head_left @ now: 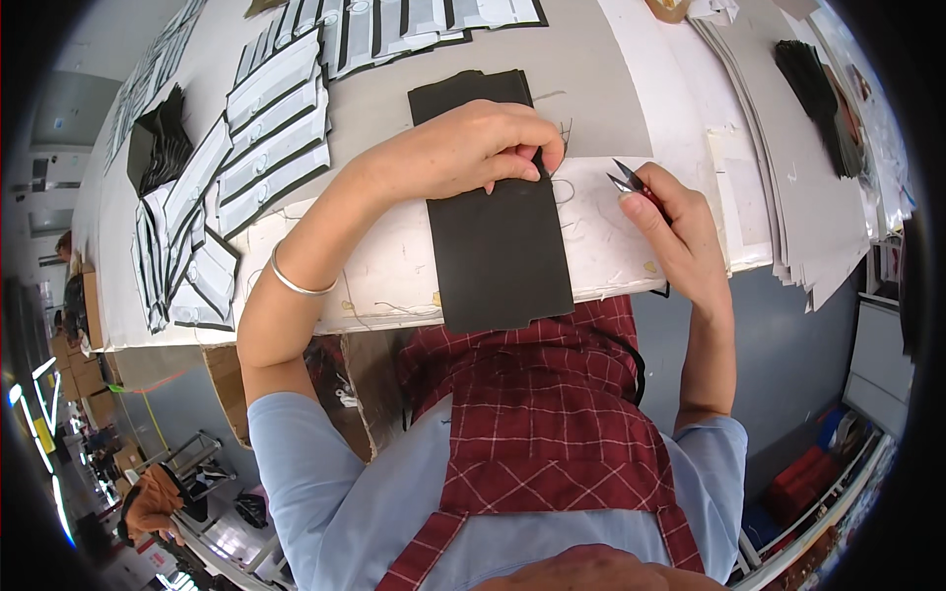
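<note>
A long black fabric piece (500,256) lies on the table and hangs a little over its front edge. My left hand (493,146) rests across its upper part, thumb and fingers pinching the piece's right edge. Loose threads (564,189) stick out beside that edge. On the right, my right hand (675,222) is closed round a pair of small thread snips (631,181). Their pointed blades stand apart and face up and left, a short way from the black piece.
Rows of white pieces with black edging (276,128) cover the table's left and far side. A folded black stack (163,143) stands beyond them. Grey sheets (778,187) and a black bundle (820,103) lie at the right. Thread scraps (389,307) litter the front edge.
</note>
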The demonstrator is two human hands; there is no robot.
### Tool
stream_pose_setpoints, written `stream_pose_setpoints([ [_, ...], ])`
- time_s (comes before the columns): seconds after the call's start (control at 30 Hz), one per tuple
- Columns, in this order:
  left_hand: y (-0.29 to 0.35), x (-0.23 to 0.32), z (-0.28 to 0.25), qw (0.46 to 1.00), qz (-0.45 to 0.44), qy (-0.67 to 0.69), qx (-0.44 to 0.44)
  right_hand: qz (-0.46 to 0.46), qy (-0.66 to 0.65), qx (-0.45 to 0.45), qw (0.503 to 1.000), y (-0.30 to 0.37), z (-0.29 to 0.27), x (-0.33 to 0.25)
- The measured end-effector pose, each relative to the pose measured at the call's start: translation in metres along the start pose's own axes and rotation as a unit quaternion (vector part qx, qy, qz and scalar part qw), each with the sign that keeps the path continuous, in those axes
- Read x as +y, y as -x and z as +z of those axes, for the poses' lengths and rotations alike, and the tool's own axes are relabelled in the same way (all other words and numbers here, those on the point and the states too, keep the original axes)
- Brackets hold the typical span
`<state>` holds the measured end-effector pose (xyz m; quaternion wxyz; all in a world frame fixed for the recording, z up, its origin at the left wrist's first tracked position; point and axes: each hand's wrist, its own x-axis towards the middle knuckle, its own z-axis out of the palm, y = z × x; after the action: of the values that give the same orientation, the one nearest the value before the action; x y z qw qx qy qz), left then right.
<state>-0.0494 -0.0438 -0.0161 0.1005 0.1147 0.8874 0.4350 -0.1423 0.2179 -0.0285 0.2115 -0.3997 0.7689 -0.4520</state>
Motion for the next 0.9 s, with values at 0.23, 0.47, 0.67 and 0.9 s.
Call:
stream_pose_setpoints([
  [0.23,0.000,0.005,-0.002,0.999,-0.039,0.005,-0.005,0.004,0.019,-0.009,1.000,0.000,-0.001,-0.002],
  [0.47,0.001,-0.002,-0.002,1.000,0.018,-0.010,-0.015,-0.011,0.031,-0.007,0.999,-0.001,0.001,-0.003],
  [0.67,0.003,-0.002,-0.002,1.000,-0.001,0.011,-0.005,-0.058,0.149,-0.041,0.986,-0.008,0.002,-0.007],
  [0.9,0.005,-0.010,-0.001,0.999,-0.015,0.044,0.002,-0.153,0.337,-0.047,0.928,-0.028,0.013,-0.010],
])
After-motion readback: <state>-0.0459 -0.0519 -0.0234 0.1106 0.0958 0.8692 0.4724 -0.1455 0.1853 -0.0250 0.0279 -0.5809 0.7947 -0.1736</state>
